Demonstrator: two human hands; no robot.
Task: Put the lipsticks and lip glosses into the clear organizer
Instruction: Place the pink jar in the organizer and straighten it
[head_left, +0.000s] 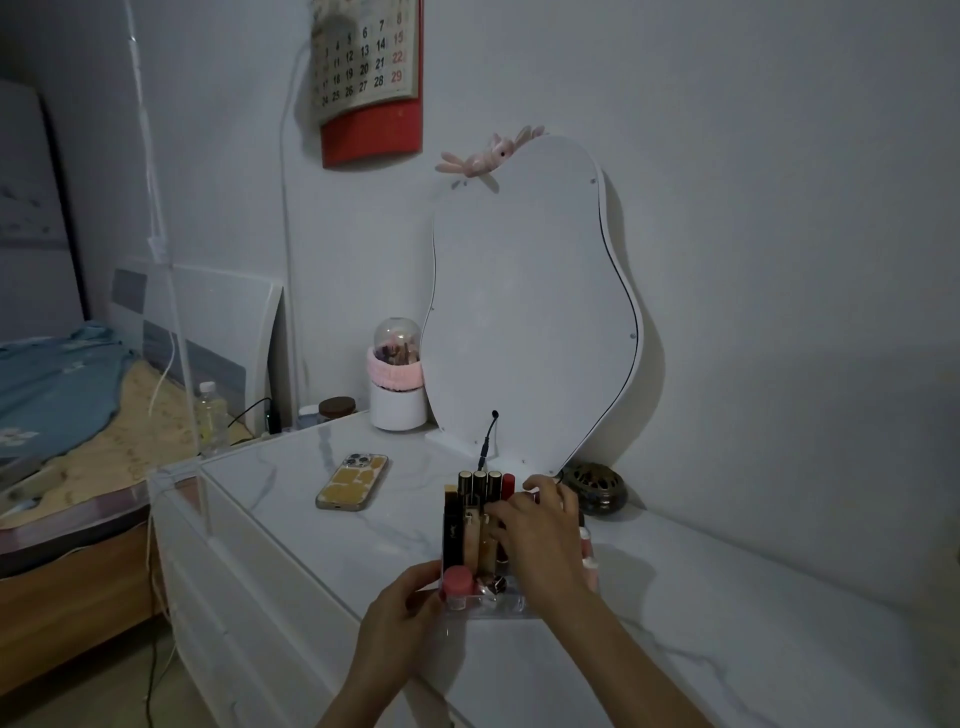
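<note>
Fingers (506, 512) of right hand (540, 535) spread over upright lipsticks (479, 486) — left hand (405, 608) grasps clear organizer (488, 605).

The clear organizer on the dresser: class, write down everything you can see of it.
The clear organizer looks like transparent acrylic, a small box split into compartments, standing upright on the white marble-look dresser top. Dark, gold-trimmed lipstick tubes stand in its back rows; a round pink-capped item sits at the front left. The left hand touches its front left corner, and the right hand reaches over the top, hiding its right side.
</note>
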